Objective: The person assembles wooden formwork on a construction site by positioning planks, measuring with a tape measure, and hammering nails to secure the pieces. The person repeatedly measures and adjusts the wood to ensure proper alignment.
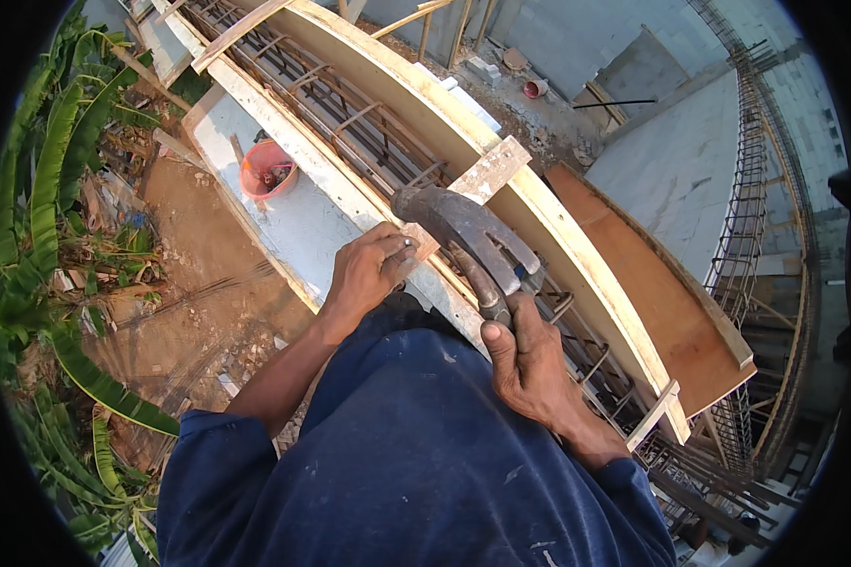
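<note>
Because its dark, worn head looks like solid metal, the claw hammer (459, 222), at the centre of the frame, should handle as heavy and stiff, with most of its weight at the head end; nothing about it seems fragile, though the handle could be slick if dusty or sweaty. It is best held by the handle, well back from the claws, and that is where the right hand (531, 364) has it, fingers curled closed around the grip just right of centre. Left of the hammer head, the left hand (367, 272) is nearly closed, thumb and fingertips pinched on something small with a bright end, perhaps a nail (408, 243), which would be rigid but fiddly to keep upright. Those fingertips are beside a short wooden piece (425, 242) at the near board (326, 180). The hammer head hides whether this piece joins the wood block (490, 170) at the far board (586, 255). Between the boards, running diagonally from the upper left, a steel rebar cage (355, 118) leaves hard bars and gaps beneath the hands that could catch a tool. A reddish bucket (253, 180) sits on a grey ledge (303, 227) at upper left; a brown panel (648, 283) lies at right, beyond the far board.
</note>
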Demonstrator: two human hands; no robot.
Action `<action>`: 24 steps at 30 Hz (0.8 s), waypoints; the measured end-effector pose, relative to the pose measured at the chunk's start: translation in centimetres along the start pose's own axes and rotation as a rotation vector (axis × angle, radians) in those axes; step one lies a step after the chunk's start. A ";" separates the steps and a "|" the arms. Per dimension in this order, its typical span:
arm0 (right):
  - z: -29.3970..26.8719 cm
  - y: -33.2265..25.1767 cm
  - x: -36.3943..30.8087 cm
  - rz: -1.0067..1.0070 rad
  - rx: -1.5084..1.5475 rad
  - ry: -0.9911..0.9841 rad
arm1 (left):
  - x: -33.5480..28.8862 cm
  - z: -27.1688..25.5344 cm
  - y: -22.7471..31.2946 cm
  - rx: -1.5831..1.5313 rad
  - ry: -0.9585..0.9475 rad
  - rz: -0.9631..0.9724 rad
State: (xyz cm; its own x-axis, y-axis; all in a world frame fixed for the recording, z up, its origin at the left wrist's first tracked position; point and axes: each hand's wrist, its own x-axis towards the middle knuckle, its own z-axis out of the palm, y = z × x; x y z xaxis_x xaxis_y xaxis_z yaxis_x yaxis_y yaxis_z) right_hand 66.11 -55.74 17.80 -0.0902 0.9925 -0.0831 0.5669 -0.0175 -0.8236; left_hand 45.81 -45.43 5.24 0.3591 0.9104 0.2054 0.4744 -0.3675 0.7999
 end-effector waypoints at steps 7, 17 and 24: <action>-0.1 -0.2 1.0 0.145 -0.259 -0.135 | 0.8 -0.4 0.6 0.079 0.005 0.013; 1.0 3.2 -2.0 0.270 0.146 -0.107 | 0.3 -1.7 -0.2 -0.047 -0.179 -0.066; 3.1 5.3 -7.7 0.302 0.559 0.563 | 3.8 -1.3 7.4 -0.394 -0.276 -0.017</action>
State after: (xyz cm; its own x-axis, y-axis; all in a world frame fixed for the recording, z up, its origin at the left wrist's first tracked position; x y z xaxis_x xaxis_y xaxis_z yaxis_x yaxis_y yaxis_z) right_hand 67.32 -63.85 12.36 0.5054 0.8451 -0.1743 -0.0007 -0.2016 -0.9795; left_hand 49.62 -44.45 12.69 0.5790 0.8118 0.0761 0.1606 -0.2051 0.9655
